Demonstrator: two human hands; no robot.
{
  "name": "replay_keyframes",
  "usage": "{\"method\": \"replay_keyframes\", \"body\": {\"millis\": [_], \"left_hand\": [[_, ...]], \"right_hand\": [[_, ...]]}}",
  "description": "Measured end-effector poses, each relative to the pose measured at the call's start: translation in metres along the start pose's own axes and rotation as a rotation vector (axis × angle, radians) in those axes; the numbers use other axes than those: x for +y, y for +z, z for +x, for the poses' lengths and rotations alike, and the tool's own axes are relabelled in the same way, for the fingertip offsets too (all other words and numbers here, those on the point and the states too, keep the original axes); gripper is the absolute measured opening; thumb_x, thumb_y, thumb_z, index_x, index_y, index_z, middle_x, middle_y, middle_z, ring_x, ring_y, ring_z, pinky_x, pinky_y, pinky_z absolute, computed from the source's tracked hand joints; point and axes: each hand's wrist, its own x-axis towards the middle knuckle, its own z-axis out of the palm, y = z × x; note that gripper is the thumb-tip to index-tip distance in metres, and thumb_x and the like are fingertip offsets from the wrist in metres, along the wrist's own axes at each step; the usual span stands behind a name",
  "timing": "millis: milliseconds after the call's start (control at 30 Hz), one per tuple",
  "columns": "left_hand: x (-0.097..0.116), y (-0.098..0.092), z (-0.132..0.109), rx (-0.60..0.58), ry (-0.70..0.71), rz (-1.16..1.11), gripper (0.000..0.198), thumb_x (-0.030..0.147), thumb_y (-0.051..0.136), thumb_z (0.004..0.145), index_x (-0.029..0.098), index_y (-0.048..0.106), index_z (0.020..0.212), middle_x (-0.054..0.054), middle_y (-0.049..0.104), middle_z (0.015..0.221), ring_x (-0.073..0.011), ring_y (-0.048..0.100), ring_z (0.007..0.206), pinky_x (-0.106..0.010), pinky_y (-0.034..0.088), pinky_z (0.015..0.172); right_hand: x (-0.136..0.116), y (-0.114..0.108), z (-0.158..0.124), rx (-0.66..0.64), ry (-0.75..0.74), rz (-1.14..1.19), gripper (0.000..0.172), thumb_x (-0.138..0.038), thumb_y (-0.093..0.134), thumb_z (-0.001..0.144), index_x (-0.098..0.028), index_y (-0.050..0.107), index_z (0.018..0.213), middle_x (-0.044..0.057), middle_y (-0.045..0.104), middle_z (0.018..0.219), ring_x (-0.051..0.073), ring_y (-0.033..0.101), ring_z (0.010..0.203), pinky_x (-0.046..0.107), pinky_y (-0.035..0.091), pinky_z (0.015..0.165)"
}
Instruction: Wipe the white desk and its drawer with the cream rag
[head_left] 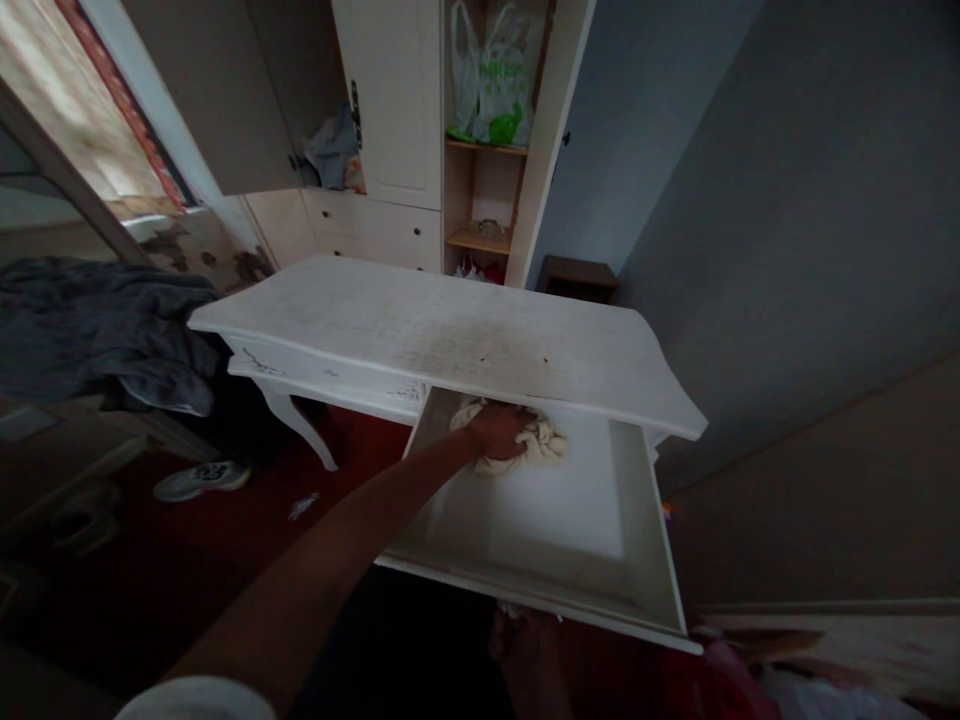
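My left hand reaches into the pulled-out drawer and presses a crumpled cream cloth onto its bottom, near the back left. The fingers are bent over the cloth. The drawer belongs to a white desk with dark smudges on its top. Below the drawer's front edge, in shadow, is my right hand, with its fingers curled. Something pale shows at its fingertips, too dark to name.
A white wardrobe stands behind the desk, with a plastic bag on a shelf. Dark grey clothes are heaped at left. A shoe lies on the red floor. A plain wall rises at right.
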Motion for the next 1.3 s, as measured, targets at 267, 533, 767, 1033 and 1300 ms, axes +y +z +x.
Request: {"method": "replay_keyframes", "body": {"millis": [267, 533, 767, 1033, 1300], "left_hand": [[0.067, 0.015, 0.049, 0.094, -0.166, 0.012, 0.055, 0.048, 0.055, 0.088, 0.019, 0.053, 0.135, -0.016, 0.055, 0.133, -0.0365, 0.052, 0.119, -0.054, 0.043, 0.098], [0.109, 0.021, 0.079, 0.072, -0.252, -0.004, 0.048, 0.044, 0.052, 0.092, 0.019, 0.056, 0.132, -0.019, 0.053, 0.135, -0.0425, 0.045, 0.124, -0.066, 0.033, 0.100], [0.114, 0.015, 0.084, 0.085, -0.209, -0.022, 0.038, 0.029, 0.051, 0.091, 0.022, 0.063, 0.126, -0.016, 0.056, 0.133, -0.0396, 0.046, 0.122, -0.065, 0.036, 0.097], [0.121, 0.013, 0.049, 0.003, 0.052, 0.037, 0.038, 0.034, 0.053, 0.089, 0.020, 0.064, 0.122, -0.018, 0.056, 0.130, -0.0374, 0.049, 0.114, -0.061, 0.039, 0.091], [0.152, 0.014, 0.009, -0.094, 0.401, -0.003, 0.025, 0.036, 0.060, 0.085, 0.016, 0.074, 0.092, -0.014, 0.064, 0.117, -0.0310, 0.055, 0.109, -0.050, 0.042, 0.093]], "right_hand": [[-0.002, 0.010, -0.010, -0.014, -0.014, 0.026, 0.033, -0.043, 0.086, 0.056, -0.020, 0.068, 0.070, 0.002, 0.067, 0.067, 0.016, 0.061, 0.061, 0.025, 0.042, 0.049], [-0.005, 0.025, -0.013, 0.043, 0.027, 0.101, 0.036, -0.040, 0.088, 0.049, -0.019, 0.063, 0.062, 0.001, 0.066, 0.062, 0.014, 0.060, 0.056, 0.022, 0.040, 0.046], [-0.009, 0.028, -0.017, -0.015, -0.035, 0.073, 0.032, -0.043, 0.085, 0.057, -0.019, 0.065, 0.065, 0.000, 0.064, 0.061, 0.012, 0.056, 0.053, 0.023, 0.040, 0.045], [-0.014, 0.033, -0.027, -0.038, -0.012, 0.103, 0.021, -0.035, 0.081, 0.063, -0.018, 0.069, 0.066, -0.001, 0.064, 0.062, 0.012, 0.055, 0.055, 0.023, 0.042, 0.050], [-0.014, 0.036, -0.028, -0.028, -0.066, 0.123, 0.024, -0.038, 0.080, 0.062, -0.018, 0.069, 0.070, -0.001, 0.064, 0.064, 0.012, 0.055, 0.056, 0.024, 0.042, 0.051]]}}
